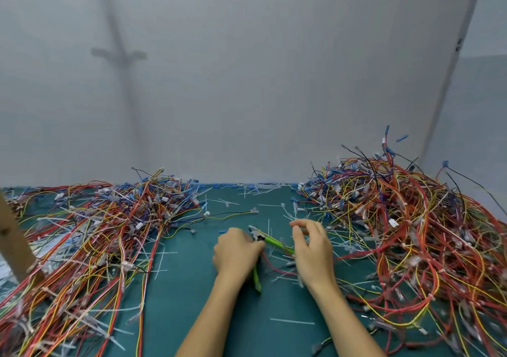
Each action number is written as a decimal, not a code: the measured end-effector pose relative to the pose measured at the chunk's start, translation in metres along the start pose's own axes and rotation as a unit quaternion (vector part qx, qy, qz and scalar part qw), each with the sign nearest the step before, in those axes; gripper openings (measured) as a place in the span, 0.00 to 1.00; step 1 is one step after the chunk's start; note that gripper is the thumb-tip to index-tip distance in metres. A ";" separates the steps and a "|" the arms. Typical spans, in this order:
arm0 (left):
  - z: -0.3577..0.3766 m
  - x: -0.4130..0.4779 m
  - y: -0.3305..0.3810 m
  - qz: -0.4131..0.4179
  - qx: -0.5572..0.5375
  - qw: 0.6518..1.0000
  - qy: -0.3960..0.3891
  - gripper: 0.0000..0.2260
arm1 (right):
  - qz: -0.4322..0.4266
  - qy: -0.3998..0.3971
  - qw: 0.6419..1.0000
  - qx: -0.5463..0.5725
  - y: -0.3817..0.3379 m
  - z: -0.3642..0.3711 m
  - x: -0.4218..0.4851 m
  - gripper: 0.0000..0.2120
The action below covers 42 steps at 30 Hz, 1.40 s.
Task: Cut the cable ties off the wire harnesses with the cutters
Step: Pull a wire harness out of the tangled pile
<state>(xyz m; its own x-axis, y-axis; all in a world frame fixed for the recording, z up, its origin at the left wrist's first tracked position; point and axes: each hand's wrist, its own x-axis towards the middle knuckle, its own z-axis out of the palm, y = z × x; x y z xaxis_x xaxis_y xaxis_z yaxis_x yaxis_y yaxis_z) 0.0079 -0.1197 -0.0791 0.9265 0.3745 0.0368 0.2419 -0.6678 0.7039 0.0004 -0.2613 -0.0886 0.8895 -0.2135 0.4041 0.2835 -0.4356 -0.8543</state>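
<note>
The cutters (271, 242) have green handles spread apart and lie on the green mat between my hands, jaws pointing to the far left. My left hand (237, 252) grips them at the pivot; one handle sticks out below its palm. The other handle runs right to the heel of my right hand (312, 247). That hand's fingers are curled, with thumb and forefinger close together; blur hides whether they pinch anything. A red wire (274, 266) runs on the mat from under the left hand to under the right wrist.
A big tangle of tied wire harnesses (406, 233) fills the right side. Another heap (96, 233) spreads over the left. Cut white cable ties (292, 321) litter the green mat (219, 315). A wooden post (13, 241) stands at the left edge, and a white wall rises behind.
</note>
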 end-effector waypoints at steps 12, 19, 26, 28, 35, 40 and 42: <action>-0.009 0.015 -0.015 -0.050 -0.261 0.963 -0.034 0.10 | 0.069 -0.049 0.964 -0.254 0.010 0.000 0.002 0.10; -0.004 0.012 -0.007 -0.043 -0.275 0.958 -0.072 0.13 | 0.068 0.017 0.944 -0.322 0.004 -0.008 0.004 0.12; -0.021 0.014 -0.014 0.029 -0.280 0.952 -0.124 0.05 | 0.053 -0.010 0.961 -0.271 0.006 -0.023 0.011 0.27; -0.023 0.012 -0.014 0.040 -0.269 0.951 -0.147 0.08 | 0.037 0.007 0.967 -0.250 0.004 -0.021 0.009 0.27; -0.023 0.016 -0.015 0.024 -0.136 0.984 -0.108 0.05 | 0.065 0.129 0.958 -0.247 0.003 -0.029 0.010 0.21; -0.030 0.022 -0.024 -0.022 -0.098 0.995 0.012 0.09 | 0.130 0.000 0.865 -0.485 0.001 -0.036 0.011 0.18; -0.032 0.023 -0.027 -0.033 -0.083 0.996 0.018 0.09 | 0.141 -0.023 0.844 -0.517 0.000 -0.039 0.010 0.19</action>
<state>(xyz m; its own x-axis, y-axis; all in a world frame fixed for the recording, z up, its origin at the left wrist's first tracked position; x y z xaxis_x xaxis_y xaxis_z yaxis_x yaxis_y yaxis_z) 0.0137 -0.0720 -0.0749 0.8985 0.4388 0.0106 0.2475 -0.5263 0.8135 -0.0047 -0.2972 -0.0719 0.8888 -0.4126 0.1995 -0.3851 -0.9084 -0.1631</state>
